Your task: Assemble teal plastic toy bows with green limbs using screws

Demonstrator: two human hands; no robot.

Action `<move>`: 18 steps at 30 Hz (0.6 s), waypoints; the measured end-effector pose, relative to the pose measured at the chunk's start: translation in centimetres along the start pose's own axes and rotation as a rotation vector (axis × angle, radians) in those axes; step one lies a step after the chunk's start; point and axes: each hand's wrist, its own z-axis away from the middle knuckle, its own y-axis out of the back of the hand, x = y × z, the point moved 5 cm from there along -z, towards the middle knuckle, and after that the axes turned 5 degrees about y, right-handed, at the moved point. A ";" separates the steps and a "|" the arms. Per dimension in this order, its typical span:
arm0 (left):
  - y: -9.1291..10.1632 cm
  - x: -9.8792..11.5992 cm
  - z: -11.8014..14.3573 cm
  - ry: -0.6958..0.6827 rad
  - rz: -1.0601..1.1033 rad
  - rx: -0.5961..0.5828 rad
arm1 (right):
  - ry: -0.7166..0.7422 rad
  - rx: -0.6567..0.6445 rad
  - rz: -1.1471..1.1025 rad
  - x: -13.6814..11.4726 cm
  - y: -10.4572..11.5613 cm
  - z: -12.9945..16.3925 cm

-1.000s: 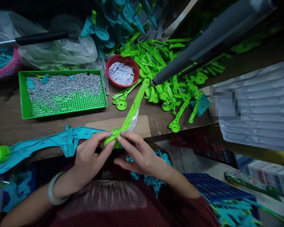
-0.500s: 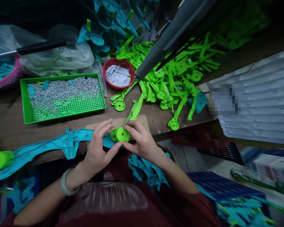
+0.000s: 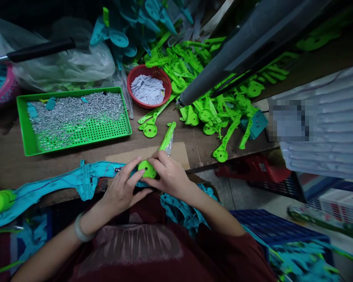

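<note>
Both my hands are at the right end of a long blue plastic piece [image 3: 61,177] that has thin wires along it. My left hand [image 3: 122,188] is closed over that end, its fingertips at the rim of a green disc and its thumb on the near side. My right hand [image 3: 172,172] pinches the green plastic part [image 3: 147,169], whose round disc rests against the blue piece. The part's green arm [image 3: 168,137], with a clear strip along it, sticks out beyond my right fingers. The contact under the disc is hidden.
A green tray [image 3: 76,137] of small screws stands behind the blue piece. Beside it are a red basket [image 3: 148,88] of white strips and a pile of green parts [image 3: 206,113]. A grey screwdriver [image 3: 211,70] hangs over the pile. Cardboard [image 3: 179,154] lies beyond my hands.
The green disc has turned and settled lower against the blue piece, its arm now more upright. My left fingers have moved onto its left rim. The view has shifted slightly.
</note>
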 end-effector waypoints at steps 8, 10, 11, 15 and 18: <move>-0.3 0.3 -0.2 -0.144 -0.174 -0.072 | 0.028 0.063 -0.068 0.1 0.3 0.8; -0.4 0.5 -0.2 -0.181 -0.208 -0.091 | -0.090 0.206 -0.158 1.9 1.3 1.5; -0.5 0.6 -0.2 -0.198 -0.226 -0.098 | -0.212 0.300 -0.202 3.4 1.7 1.9; -0.5 0.9 -0.3 -0.250 -0.282 -0.116 | -0.725 0.518 -0.566 9.8 1.2 2.3; -0.3 0.8 -0.3 -0.288 -0.272 -0.080 | -0.805 0.552 -0.901 11.9 0.6 0.4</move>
